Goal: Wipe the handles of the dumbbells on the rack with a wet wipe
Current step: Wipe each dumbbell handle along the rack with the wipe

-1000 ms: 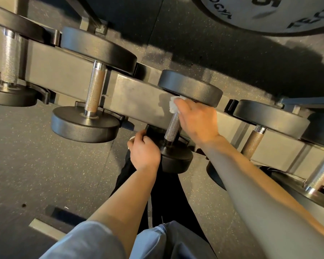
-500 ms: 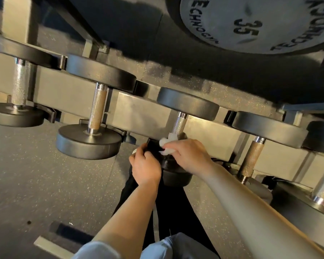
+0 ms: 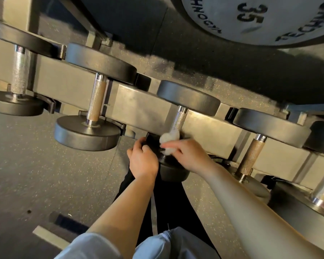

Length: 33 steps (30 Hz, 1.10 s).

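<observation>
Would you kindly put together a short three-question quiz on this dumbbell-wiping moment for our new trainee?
1. True or false: the right hand presses the wet wipe at the near, lower end of a knurled handle.
2. What is the left hand doing? A) gripping the near head of the same dumbbell B) resting on the floor C) holding a second wipe
3. Fill in: the number printed on the big weight plate above the rack is ____.

Key: 1 true; 2 A; 3 35.
</observation>
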Motion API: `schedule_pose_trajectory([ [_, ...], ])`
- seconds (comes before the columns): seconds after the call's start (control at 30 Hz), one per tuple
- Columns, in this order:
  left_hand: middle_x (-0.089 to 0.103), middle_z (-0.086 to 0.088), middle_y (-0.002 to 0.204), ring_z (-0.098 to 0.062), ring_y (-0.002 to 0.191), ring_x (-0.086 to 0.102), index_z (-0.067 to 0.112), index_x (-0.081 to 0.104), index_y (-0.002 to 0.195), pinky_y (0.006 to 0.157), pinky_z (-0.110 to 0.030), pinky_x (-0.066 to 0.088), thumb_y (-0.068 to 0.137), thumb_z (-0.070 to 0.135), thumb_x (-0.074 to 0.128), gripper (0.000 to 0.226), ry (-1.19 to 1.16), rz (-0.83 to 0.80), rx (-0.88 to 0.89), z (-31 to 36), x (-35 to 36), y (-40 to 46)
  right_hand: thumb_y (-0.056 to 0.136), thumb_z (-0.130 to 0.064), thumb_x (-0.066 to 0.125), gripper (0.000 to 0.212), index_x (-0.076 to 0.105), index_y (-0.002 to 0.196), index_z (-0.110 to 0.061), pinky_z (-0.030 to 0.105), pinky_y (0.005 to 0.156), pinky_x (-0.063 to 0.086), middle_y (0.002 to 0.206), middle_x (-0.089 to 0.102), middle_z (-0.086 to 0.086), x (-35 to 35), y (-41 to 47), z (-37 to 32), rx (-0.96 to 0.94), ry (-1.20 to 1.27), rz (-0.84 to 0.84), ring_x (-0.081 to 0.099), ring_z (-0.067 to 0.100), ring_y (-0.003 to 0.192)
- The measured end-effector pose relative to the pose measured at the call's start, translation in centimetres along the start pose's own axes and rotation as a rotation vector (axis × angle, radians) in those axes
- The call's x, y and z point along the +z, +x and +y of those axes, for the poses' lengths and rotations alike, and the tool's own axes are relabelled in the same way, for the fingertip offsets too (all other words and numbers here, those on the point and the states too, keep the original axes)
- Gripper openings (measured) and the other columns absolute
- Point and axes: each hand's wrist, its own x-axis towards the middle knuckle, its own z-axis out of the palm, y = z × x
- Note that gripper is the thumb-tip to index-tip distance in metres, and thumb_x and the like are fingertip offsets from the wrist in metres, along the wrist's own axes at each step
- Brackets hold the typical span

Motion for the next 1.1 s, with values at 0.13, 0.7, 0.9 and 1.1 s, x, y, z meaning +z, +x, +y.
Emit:
schedule_pose_trajectory([
  [0.13, 0.040, -0.005, 0.141, -0.025, 0.122, 0.047, 0.028, 0.052, 0.134, 0.098, -0.030, 0.029, 0.099, 0.017, 0.033, 0.041, 0.003, 0.001, 0.012, 0.0, -0.1, -0.1, 0.097, -0.023, 0.051, 0.028, 0.064, 0.118, -0.036, 0.021, 0.091, 0.044, 0.121, 0.062, -0.009, 0.0, -2.1, -0.4, 0.091, 0.361, 0.150, 0.056, 0.003, 0.105],
  [0.7, 0.023, -0.013, 0.149, -0.035, 0.123, 0.045, 0.023, 0.024, 0.150, 0.102, -0.037, 0.034, 0.101, 0.029, 0.038, 0.051, 0.146, -0.159, 0.036, 0.6, -1.7, -0.8, 0.101, -0.028, 0.041, 0.034, 0.054, 0.122, -0.005, 0.026, 0.081, 0.041, 0.119, 0.047, 0.005, 1.4, 0.5, -1.9, 0.552, 0.503, 0.439, 0.050, 0.017, 0.092],
  [0.9, 0.004, -0.009, 0.155, -0.036, 0.136, 0.027, 0.041, 0.000, 0.151, 0.054, -0.025, 0.054, 0.065, 0.019, 0.089, 0.126, 0.219, -0.476, -0.078, 1.1, -3.0, -2.9, 0.084, -0.008, 0.062, 0.015, 0.053, 0.090, -0.019, 0.028, 0.066, 0.047, 0.081, 0.057, -0.003, -2.8, 3.0, -3.0, 0.644, 1.159, 0.877, 0.057, 0.018, 0.077],
  [1.1, 0.004, -0.015, 0.152, -0.035, 0.139, 0.024, 0.033, 0.001, 0.153, 0.093, -0.026, 0.039, 0.057, 0.024, 0.093, 0.134, 0.432, -0.450, 0.017, 0.4, -2.5, -2.3, 0.087, -0.020, 0.064, 0.010, 0.057, 0.080, -0.023, 0.023, 0.067, 0.042, 0.080, 0.063, 0.006, 0.0, 3.2, -3.6, 0.540, 1.111, 0.869, 0.055, 0.023, 0.072],
])
